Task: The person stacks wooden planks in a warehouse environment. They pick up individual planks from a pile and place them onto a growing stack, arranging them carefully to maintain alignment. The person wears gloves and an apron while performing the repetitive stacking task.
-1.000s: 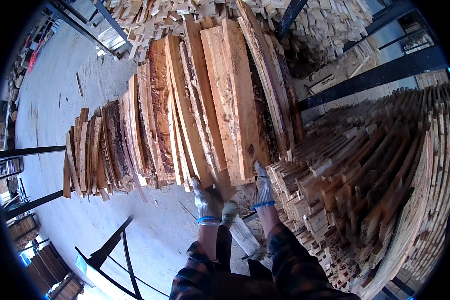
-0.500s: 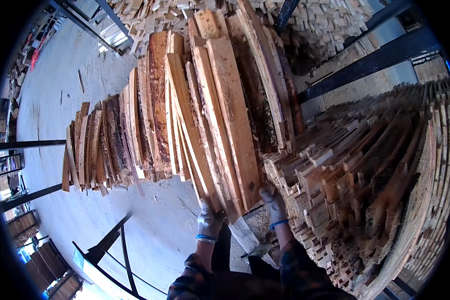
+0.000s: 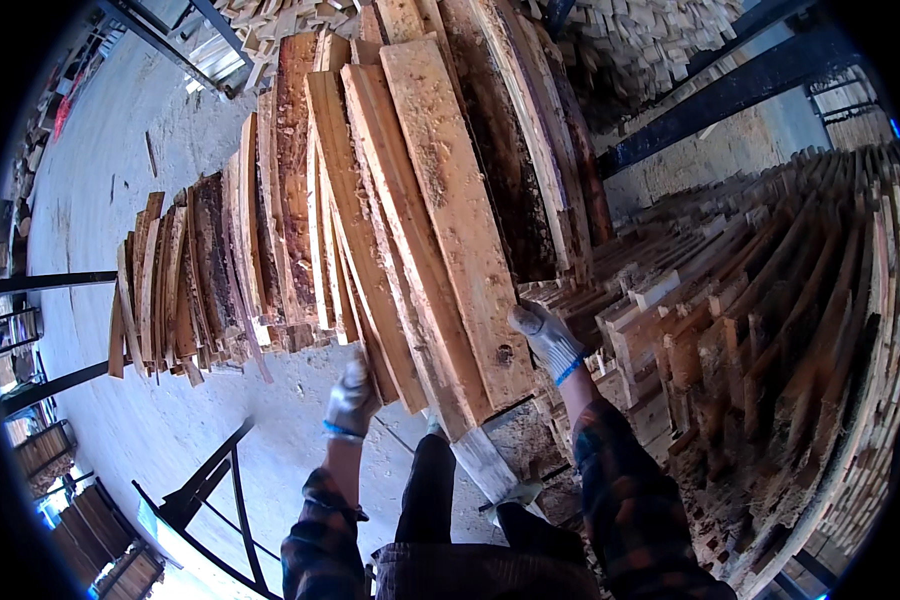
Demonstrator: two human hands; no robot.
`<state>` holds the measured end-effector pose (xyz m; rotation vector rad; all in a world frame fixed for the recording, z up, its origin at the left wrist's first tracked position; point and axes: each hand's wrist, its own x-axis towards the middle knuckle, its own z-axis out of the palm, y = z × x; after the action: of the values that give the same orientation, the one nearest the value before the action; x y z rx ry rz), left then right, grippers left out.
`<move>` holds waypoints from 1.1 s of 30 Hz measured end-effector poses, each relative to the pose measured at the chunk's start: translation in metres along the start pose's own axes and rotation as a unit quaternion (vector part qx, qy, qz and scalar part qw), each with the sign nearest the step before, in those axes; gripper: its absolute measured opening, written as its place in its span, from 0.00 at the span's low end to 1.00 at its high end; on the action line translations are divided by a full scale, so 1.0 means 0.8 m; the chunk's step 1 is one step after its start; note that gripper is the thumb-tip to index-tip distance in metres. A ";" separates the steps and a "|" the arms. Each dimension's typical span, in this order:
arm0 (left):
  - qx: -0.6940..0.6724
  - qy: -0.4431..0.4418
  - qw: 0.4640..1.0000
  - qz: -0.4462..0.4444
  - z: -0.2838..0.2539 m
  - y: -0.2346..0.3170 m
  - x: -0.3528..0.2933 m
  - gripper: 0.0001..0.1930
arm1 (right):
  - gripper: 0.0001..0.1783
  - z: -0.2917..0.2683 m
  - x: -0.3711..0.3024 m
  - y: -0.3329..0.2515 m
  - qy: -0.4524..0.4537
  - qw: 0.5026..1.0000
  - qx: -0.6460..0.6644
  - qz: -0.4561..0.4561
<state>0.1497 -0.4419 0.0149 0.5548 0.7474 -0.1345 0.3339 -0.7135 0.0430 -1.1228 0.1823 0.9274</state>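
Long rough-sawn wooden boards (image 3: 460, 230) lie side by side in front of me, their near ends pointing toward my legs. My right hand (image 3: 548, 340), in a pale work glove with a blue cuff, grips the right edge of the widest board near its end. On the other side, my left hand (image 3: 352, 400), gloved alike, is curled at the left edge of the near board ends, thumb up. It is somewhat blurred, and its fingers are partly hidden beside the wood. Several boards lie between the two hands.
A row of more boards (image 3: 185, 280) extends to the left. Stacked slats (image 3: 770, 340) fill the right side. Dark metal beams (image 3: 720, 105) cross at upper right, and a black metal frame (image 3: 210, 490) stands at lower left. A pale plank (image 3: 485, 465) lies near my feet.
My left hand has moved left and up, from the end of a middle board to the left edge. My right hand has moved up along the wide board's edge. The near boards appear shifted and more spread.
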 end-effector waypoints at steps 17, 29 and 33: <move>0.053 0.108 0.993 0.003 0.144 0.016 -0.179 0.29 | 0.32 0.104 -0.165 -0.039 0.101 0.989 0.069 0.084; 0.170 -0.090 0.977 0.092 0.331 0.063 -0.345 0.38 | 0.35 0.136 -0.403 -0.178 0.097 0.948 -0.158 -0.259; 0.246 -0.310 0.910 0.126 0.493 0.061 -0.364 0.33 | 0.23 0.132 -0.566 -0.298 0.128 0.937 -0.065 -0.318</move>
<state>0.1909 -0.6294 0.4685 1.0228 0.0036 -0.2474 0.1869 -0.8996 0.5083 -1.3136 -0.0385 0.2153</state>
